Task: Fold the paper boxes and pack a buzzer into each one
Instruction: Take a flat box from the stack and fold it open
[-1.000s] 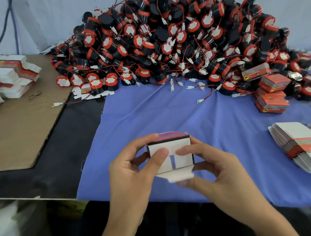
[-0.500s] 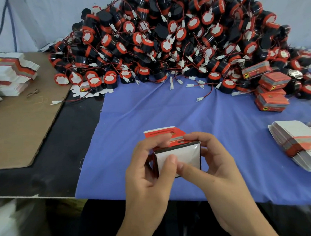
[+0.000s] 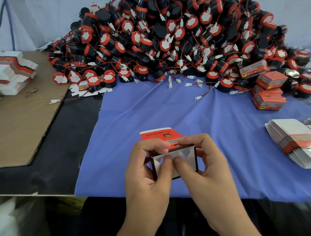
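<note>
A small red and white paper box (image 3: 186, 155) is held over the near edge of the blue cloth (image 3: 168, 110), its open white inside facing me and its red lid flap (image 3: 157, 134) sticking out at the back. My left hand (image 3: 146, 170) grips its left side and my right hand (image 3: 206, 171) grips its right side. Both thumbs press into the white opening. A big heap of black and red buzzers (image 3: 173, 35) with red wires fills the back of the table.
Flat unfolded boxes lie stacked at the right edge (image 3: 296, 143) and at the far left (image 3: 8, 71) on a brown cardboard sheet (image 3: 16, 125). Several closed red boxes (image 3: 268, 92) sit at the right of the heap. Black tabletop (image 3: 62, 149) shows left of the cloth.
The box has been turned so that its open end faces me and the lid flap points away. Both thumbs have moved into the opening.
</note>
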Action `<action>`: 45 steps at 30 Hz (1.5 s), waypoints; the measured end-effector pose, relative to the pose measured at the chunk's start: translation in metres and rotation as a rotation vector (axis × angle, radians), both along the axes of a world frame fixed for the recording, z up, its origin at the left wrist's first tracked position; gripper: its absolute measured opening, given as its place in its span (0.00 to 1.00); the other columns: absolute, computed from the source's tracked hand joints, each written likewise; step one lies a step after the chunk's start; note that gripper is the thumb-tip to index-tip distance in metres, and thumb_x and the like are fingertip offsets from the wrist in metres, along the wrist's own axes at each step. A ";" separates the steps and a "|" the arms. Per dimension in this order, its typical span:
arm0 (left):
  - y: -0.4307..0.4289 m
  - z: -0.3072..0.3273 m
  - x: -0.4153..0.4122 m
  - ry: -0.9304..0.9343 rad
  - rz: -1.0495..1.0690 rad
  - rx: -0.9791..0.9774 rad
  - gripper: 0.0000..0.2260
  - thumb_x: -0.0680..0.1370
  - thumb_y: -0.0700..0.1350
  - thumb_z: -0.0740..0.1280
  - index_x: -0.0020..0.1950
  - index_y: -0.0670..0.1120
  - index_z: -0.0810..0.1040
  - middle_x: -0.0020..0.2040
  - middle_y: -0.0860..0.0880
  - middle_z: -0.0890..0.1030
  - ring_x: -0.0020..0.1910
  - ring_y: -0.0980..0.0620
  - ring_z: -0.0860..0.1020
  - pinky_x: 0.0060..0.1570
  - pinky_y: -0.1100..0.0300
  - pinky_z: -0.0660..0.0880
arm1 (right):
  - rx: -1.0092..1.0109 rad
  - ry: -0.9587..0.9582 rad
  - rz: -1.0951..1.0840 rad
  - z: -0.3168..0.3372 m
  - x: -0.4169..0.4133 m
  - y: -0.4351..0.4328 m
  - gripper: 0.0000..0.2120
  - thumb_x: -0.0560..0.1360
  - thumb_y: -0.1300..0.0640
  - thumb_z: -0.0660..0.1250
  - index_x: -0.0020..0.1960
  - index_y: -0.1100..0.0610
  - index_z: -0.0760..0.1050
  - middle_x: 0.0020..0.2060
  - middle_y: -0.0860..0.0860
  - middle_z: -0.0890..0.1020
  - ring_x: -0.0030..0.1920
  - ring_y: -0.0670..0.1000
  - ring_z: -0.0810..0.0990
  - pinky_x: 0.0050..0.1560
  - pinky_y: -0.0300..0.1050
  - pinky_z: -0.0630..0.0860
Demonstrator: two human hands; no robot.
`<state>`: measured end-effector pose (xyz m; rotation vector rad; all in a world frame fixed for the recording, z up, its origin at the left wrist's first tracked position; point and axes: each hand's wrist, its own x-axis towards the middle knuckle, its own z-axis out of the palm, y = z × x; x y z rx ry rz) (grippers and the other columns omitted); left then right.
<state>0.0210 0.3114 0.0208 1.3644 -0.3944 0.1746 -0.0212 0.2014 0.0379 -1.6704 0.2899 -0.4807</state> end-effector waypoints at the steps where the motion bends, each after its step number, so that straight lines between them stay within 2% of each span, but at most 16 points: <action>1: -0.001 -0.001 -0.001 -0.001 0.000 0.012 0.19 0.76 0.30 0.70 0.50 0.57 0.79 0.52 0.44 0.81 0.52 0.40 0.83 0.45 0.52 0.84 | -0.009 -0.001 -0.023 -0.001 0.000 0.002 0.18 0.74 0.68 0.72 0.52 0.45 0.79 0.49 0.49 0.83 0.54 0.48 0.82 0.50 0.46 0.79; 4: -0.003 -0.002 -0.003 -0.001 0.019 0.068 0.25 0.76 0.24 0.69 0.50 0.57 0.79 0.53 0.44 0.82 0.53 0.38 0.83 0.46 0.41 0.84 | -0.012 0.001 -0.064 -0.002 0.000 0.003 0.19 0.73 0.69 0.70 0.53 0.46 0.79 0.49 0.49 0.83 0.55 0.48 0.82 0.51 0.54 0.82; 7: -0.002 0.004 -0.005 0.024 -0.002 -0.016 0.20 0.76 0.27 0.69 0.51 0.54 0.80 0.55 0.46 0.82 0.54 0.41 0.84 0.45 0.52 0.85 | 0.041 -0.018 -0.040 0.001 -0.001 0.003 0.22 0.73 0.68 0.73 0.57 0.43 0.79 0.53 0.46 0.83 0.58 0.47 0.82 0.52 0.46 0.83; 11: 0.004 0.012 0.001 0.053 0.012 -0.029 0.13 0.75 0.37 0.73 0.53 0.54 0.80 0.51 0.54 0.82 0.48 0.50 0.82 0.47 0.58 0.80 | 0.467 0.028 -0.045 0.002 -0.004 0.002 0.38 0.62 0.61 0.84 0.63 0.33 0.76 0.67 0.47 0.76 0.66 0.46 0.79 0.58 0.43 0.80; 15: 0.005 0.013 0.002 0.106 -0.011 -0.093 0.11 0.76 0.40 0.73 0.54 0.53 0.80 0.52 0.52 0.81 0.53 0.49 0.83 0.49 0.58 0.81 | 0.756 0.015 0.143 0.003 -0.005 -0.002 0.39 0.67 0.64 0.76 0.72 0.43 0.69 0.60 0.60 0.84 0.62 0.56 0.84 0.64 0.49 0.75; 19: 0.005 0.009 -0.001 0.146 -0.142 0.014 0.15 0.77 0.43 0.72 0.60 0.59 0.80 0.58 0.56 0.82 0.62 0.54 0.81 0.53 0.63 0.80 | 0.713 -0.067 0.122 0.000 -0.003 -0.004 0.40 0.62 0.61 0.80 0.69 0.39 0.72 0.59 0.56 0.85 0.61 0.61 0.83 0.54 0.47 0.81; 23: 0.013 0.011 0.002 0.193 -0.301 0.134 0.14 0.81 0.60 0.65 0.67 0.66 0.75 0.62 0.58 0.82 0.65 0.55 0.80 0.59 0.65 0.77 | 0.438 -0.137 0.154 -0.003 -0.004 -0.011 0.46 0.66 0.60 0.79 0.72 0.28 0.64 0.54 0.52 0.87 0.53 0.53 0.86 0.49 0.42 0.82; 26: 0.021 0.014 0.011 0.240 -0.452 0.284 0.31 0.70 0.73 0.71 0.71 0.73 0.67 0.65 0.62 0.80 0.65 0.59 0.79 0.63 0.61 0.77 | 0.126 -0.108 0.212 -0.007 -0.005 -0.017 0.52 0.68 0.61 0.77 0.76 0.25 0.54 0.50 0.52 0.87 0.47 0.52 0.87 0.47 0.46 0.84; 28: 0.019 0.015 0.015 0.151 -0.381 0.465 0.33 0.65 0.66 0.79 0.67 0.70 0.71 0.61 0.63 0.80 0.62 0.61 0.79 0.63 0.60 0.75 | -0.196 -0.040 0.224 -0.009 -0.004 -0.022 0.57 0.67 0.64 0.76 0.78 0.26 0.49 0.46 0.47 0.86 0.44 0.48 0.87 0.43 0.46 0.85; 31: 0.011 0.014 0.020 0.166 -0.291 0.371 0.22 0.64 0.53 0.81 0.53 0.57 0.77 0.51 0.56 0.85 0.54 0.57 0.83 0.56 0.55 0.78 | -0.606 -0.035 0.146 -0.007 0.001 -0.029 0.61 0.64 0.58 0.80 0.80 0.30 0.44 0.46 0.42 0.83 0.45 0.42 0.82 0.45 0.34 0.79; 34: 0.012 0.006 0.031 0.262 -0.255 0.188 0.22 0.65 0.40 0.77 0.56 0.49 0.76 0.51 0.51 0.86 0.52 0.50 0.84 0.51 0.59 0.80 | -0.652 -0.121 -0.106 -0.009 0.004 -0.044 0.58 0.62 0.38 0.79 0.82 0.36 0.48 0.68 0.33 0.71 0.69 0.37 0.71 0.70 0.33 0.64; 36: 0.012 0.001 0.038 0.297 -0.329 0.129 0.23 0.67 0.36 0.74 0.60 0.45 0.74 0.55 0.51 0.85 0.56 0.50 0.84 0.49 0.61 0.80 | -0.286 -0.055 -0.081 -0.013 0.006 -0.055 0.53 0.63 0.38 0.82 0.80 0.38 0.57 0.69 0.38 0.74 0.71 0.39 0.73 0.72 0.36 0.67; 38: 0.010 -0.006 0.046 0.285 -0.377 0.193 0.22 0.69 0.36 0.76 0.61 0.46 0.75 0.57 0.49 0.83 0.58 0.51 0.83 0.50 0.63 0.80 | -0.027 0.008 0.083 -0.026 0.007 -0.064 0.35 0.69 0.48 0.82 0.73 0.46 0.72 0.60 0.46 0.84 0.63 0.47 0.82 0.69 0.50 0.75; 40: 0.009 -0.016 0.058 0.206 -0.317 0.398 0.22 0.71 0.39 0.81 0.61 0.51 0.78 0.61 0.53 0.80 0.64 0.57 0.78 0.58 0.65 0.78 | -0.232 0.040 0.035 -0.044 0.010 -0.068 0.17 0.74 0.56 0.78 0.61 0.45 0.80 0.52 0.43 0.87 0.56 0.45 0.85 0.62 0.45 0.78; 42: 0.008 -0.028 0.071 0.075 -0.227 0.780 0.25 0.70 0.50 0.81 0.64 0.56 0.77 0.63 0.58 0.74 0.66 0.60 0.70 0.64 0.66 0.71 | -0.452 0.121 -0.088 -0.057 0.010 -0.067 0.15 0.72 0.54 0.79 0.51 0.38 0.79 0.45 0.37 0.85 0.52 0.41 0.83 0.52 0.34 0.75; 45: 0.007 -0.044 0.078 0.014 -0.250 1.121 0.29 0.71 0.61 0.78 0.69 0.58 0.75 0.62 0.59 0.71 0.65 0.54 0.65 0.67 0.57 0.66 | -0.628 0.261 -0.102 -0.073 0.007 -0.061 0.20 0.69 0.52 0.81 0.44 0.36 0.71 0.41 0.33 0.80 0.49 0.44 0.78 0.50 0.45 0.73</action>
